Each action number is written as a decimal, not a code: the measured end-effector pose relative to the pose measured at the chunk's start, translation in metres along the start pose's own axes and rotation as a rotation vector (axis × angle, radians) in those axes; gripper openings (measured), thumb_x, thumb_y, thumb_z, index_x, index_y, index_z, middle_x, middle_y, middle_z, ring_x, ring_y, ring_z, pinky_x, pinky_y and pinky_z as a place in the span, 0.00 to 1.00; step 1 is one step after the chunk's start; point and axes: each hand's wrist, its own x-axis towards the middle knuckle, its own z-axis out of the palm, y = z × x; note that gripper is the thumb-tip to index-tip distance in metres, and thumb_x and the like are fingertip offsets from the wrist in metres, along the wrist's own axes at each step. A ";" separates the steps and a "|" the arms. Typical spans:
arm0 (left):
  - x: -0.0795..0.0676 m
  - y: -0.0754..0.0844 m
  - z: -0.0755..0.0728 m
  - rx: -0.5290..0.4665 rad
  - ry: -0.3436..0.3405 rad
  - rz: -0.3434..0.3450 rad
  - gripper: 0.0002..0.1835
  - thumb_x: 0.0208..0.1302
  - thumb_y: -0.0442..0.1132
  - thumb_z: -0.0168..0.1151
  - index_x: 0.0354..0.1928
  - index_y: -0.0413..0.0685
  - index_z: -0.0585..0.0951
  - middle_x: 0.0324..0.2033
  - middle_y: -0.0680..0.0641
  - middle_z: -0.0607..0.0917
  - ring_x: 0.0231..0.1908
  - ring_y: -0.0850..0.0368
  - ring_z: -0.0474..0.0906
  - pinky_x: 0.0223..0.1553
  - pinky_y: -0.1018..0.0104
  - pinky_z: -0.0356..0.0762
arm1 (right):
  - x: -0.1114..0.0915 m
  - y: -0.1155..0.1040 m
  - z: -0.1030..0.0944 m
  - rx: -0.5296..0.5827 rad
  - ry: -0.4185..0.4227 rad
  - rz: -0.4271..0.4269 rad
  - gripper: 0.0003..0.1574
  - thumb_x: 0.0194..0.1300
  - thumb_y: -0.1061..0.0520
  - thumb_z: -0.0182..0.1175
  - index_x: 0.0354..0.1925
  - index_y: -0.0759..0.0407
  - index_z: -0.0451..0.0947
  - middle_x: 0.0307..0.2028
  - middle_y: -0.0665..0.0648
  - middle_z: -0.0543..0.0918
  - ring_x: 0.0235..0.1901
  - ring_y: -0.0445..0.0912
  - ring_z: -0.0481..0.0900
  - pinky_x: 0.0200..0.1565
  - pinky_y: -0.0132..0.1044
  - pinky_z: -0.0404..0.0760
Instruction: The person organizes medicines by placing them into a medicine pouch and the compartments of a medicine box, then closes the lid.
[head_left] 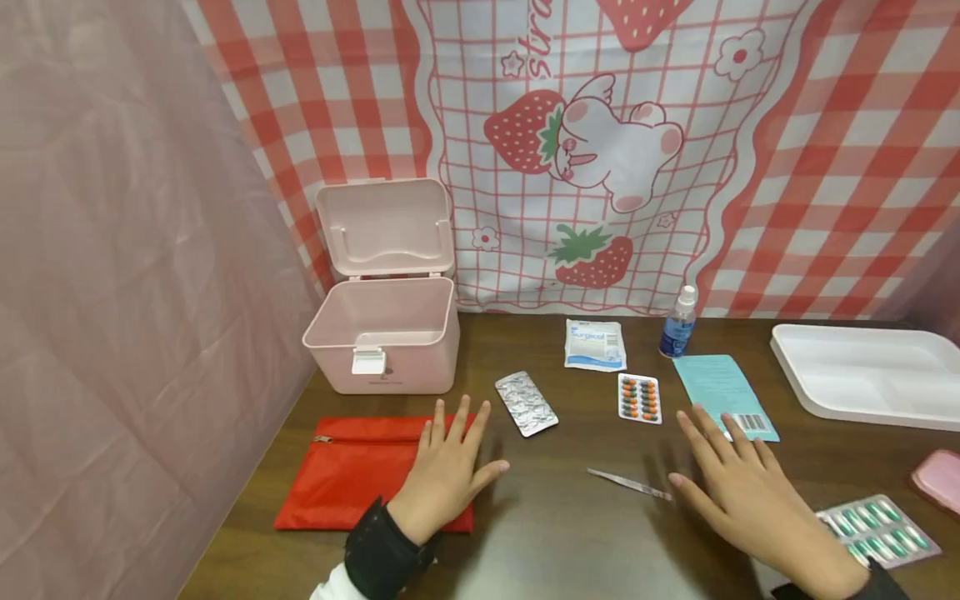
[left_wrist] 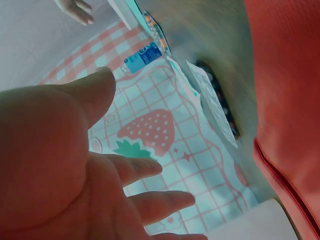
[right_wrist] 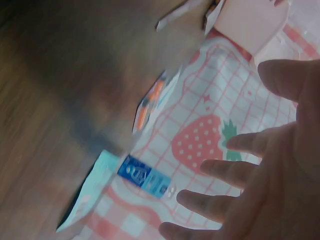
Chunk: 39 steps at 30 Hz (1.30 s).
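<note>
My left hand [head_left: 444,473], fingers spread and holding nothing, hovers over the right part of a red zip pouch [head_left: 360,475]. Just beyond its fingertips lies a silver blister pack [head_left: 527,404], foil side up. My right hand [head_left: 753,496] is also spread and holds nothing, with its fingertips by the lower edge of a teal packet [head_left: 723,392] with a barcode. Left of the right thumb lie thin tweezers [head_left: 628,483]. A blister pack of orange-and-green capsules [head_left: 640,398] lies farther back. A green-and-white capsule pack [head_left: 877,529] is partly hidden by the right wrist.
An open pink box [head_left: 382,358] stands at the back left, lid raised. Toward the back are a white surgical packet [head_left: 595,345] and a blue spray bottle [head_left: 678,325]. On the right are a white tray [head_left: 885,375] and a pink case [head_left: 939,479]. A checked cloth hangs behind.
</note>
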 end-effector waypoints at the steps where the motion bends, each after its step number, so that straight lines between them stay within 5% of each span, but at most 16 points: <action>1: 0.000 -0.002 -0.001 0.004 0.003 -0.005 0.40 0.59 0.61 0.52 0.69 0.49 0.57 0.67 0.36 0.58 0.65 0.28 0.47 0.62 0.37 0.53 | 0.003 -0.003 0.000 -0.001 0.011 -0.013 0.47 0.62 0.39 0.52 0.70 0.55 0.47 0.67 0.65 0.57 0.64 0.68 0.52 0.56 0.67 0.54; 8: -0.005 -0.022 -0.005 0.004 0.024 -0.058 0.36 0.59 0.56 0.57 0.66 0.46 0.63 0.63 0.35 0.65 0.63 0.27 0.55 0.59 0.38 0.59 | 0.025 -0.028 0.005 -0.008 0.123 -0.128 0.42 0.56 0.45 0.62 0.62 0.65 0.63 0.59 0.67 0.69 0.56 0.66 0.66 0.50 0.62 0.68; 26: -0.030 -0.092 -0.019 0.025 0.055 -0.233 0.33 0.60 0.50 0.58 0.63 0.39 0.65 0.59 0.30 0.68 0.57 0.24 0.61 0.53 0.33 0.62 | 0.071 -0.106 0.030 0.046 0.053 -0.275 0.36 0.58 0.46 0.60 0.59 0.64 0.68 0.52 0.63 0.77 0.51 0.58 0.74 0.49 0.52 0.74; 39: -0.046 -0.149 -0.034 -0.028 -0.063 -0.387 0.36 0.61 0.47 0.56 0.64 0.31 0.59 0.58 0.21 0.61 0.54 0.17 0.58 0.50 0.30 0.62 | 0.094 -0.149 0.058 0.135 0.023 -0.341 0.28 0.57 0.49 0.61 0.53 0.61 0.73 0.45 0.57 0.81 0.42 0.52 0.78 0.43 0.47 0.76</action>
